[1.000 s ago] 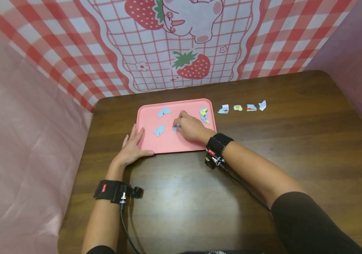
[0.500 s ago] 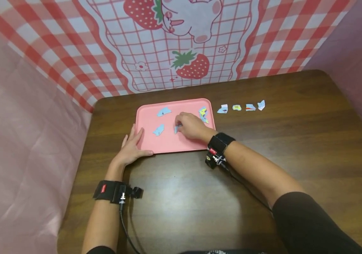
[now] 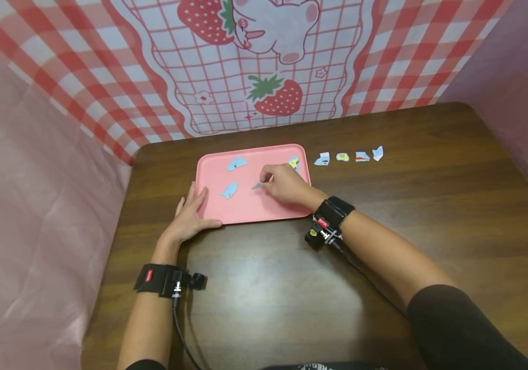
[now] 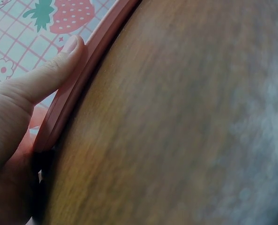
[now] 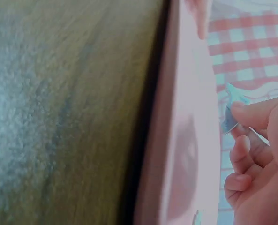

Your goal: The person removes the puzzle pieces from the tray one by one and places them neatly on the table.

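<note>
My right hand [image 3: 287, 184] pinches a small light-blue piece of torn paper [image 5: 229, 118] between thumb and index finger, raised over the pink tray [image 3: 245, 211]. In the right wrist view the other fingers curl in below it. My left hand [image 3: 187, 220] rests at the tray's front left corner, fingers spread along the left side. Its thumb lies straight against the front rim, as the left wrist view shows. Two blue paper pieces, one at the back [image 3: 237, 164] and one nearer the front [image 3: 229, 190], lie in the tray. A yellow-and-blue paper piece [image 3: 294, 163] is partly hidden behind my right hand.
Right of the tray, several paper pieces lie in a row on the wooden table [image 3: 254, 293], among them a yellow one [image 3: 342, 157] and a red-striped one [image 3: 362, 156]. A checked strawberry cloth [image 3: 277, 97] hangs behind the table. Cables trail from both wrist cameras.
My right hand has picked up the blue paper piece from the tray and moved slightly right, now covering part of the yellow-and-blue piece. The left hand stays at the tray corner.
</note>
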`<state>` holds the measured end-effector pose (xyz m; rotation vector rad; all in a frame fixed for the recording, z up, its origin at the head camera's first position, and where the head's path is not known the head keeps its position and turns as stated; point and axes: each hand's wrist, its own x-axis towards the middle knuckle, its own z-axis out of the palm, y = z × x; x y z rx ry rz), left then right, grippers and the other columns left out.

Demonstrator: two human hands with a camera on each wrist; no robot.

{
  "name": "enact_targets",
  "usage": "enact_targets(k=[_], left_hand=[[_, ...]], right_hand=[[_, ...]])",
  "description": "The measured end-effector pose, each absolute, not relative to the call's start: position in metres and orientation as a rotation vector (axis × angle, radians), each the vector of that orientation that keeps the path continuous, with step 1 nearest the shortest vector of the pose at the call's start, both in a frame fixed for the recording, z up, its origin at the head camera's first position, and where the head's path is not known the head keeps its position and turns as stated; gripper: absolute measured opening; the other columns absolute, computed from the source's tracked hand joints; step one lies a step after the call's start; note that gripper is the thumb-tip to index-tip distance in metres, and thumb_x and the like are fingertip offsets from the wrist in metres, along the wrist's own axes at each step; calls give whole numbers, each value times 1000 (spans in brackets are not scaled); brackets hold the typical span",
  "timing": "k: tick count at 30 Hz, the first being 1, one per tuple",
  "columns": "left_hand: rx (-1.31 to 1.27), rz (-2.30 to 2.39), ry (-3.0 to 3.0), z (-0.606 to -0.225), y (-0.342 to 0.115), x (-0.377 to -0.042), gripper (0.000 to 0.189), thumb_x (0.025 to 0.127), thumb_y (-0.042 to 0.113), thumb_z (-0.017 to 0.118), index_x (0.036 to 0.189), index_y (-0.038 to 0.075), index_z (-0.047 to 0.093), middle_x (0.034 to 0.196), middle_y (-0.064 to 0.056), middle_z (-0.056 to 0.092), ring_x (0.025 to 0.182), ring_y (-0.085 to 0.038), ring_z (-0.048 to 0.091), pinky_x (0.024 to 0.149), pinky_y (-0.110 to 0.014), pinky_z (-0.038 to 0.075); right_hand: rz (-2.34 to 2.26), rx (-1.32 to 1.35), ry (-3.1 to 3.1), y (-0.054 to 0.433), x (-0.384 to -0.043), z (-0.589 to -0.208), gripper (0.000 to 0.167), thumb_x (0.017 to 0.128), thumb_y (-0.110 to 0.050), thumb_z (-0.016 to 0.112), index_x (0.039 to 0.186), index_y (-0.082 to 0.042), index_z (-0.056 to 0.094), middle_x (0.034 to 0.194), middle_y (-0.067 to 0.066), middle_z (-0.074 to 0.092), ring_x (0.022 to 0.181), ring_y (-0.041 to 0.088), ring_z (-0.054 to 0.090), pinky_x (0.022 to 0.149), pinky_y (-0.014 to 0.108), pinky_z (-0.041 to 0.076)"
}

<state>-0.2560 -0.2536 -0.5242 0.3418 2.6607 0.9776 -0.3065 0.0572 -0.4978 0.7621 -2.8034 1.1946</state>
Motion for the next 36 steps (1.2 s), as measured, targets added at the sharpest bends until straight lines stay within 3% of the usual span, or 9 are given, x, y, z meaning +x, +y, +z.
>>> enact_targets(k=[4,11,18,29,36], left_hand=[[352,976,2665,-525,-254,-256,118,79,48,84,162,9,11,167,-10,-18,153,-30,-9,119,-51,-11],[347,978,2665,-524,-255,-255,119,78,49,84,162,8,11,167,-10,-19,153,-32,-10,119,-53,-11],[359,987,2663,-525,-255,-256,119,78,49,84,162,8,11,167,-10,-18,153,-31,-10,119,-52,-11],[356,977,2665,-526,-254,-256,119,78,50,84,162,9,12,167,-10,-19,153,-31,-9,119,-51,-11],[348,978,2656,-525,-254,-255,118,78,50,84,162,10,12,167,-8,-20,153,-32,-9,119,-51,-11]], right_hand=[[1341,672,-2728,68,-303,-492,4,90,-6,71,93,-6,69,84,3,67,69,17,56,66,31,46],[1403,526,-2666,94,-303,-488,29,92,-4,67,121,-4,71,89,9,66,70,20,57,66,32,45],[1487,370,-2642,128,-302,-493,22,89,-5,70,110,-4,77,91,11,71,76,20,60,65,26,46],[1471,267,-2630,179,-302,-499,20,88,-1,74,108,3,76,96,19,73,73,6,60,63,16,46],[1292,233,-2734,212,-301,-500,20,91,-6,73,109,4,76,108,23,72,85,20,63,67,17,44]])
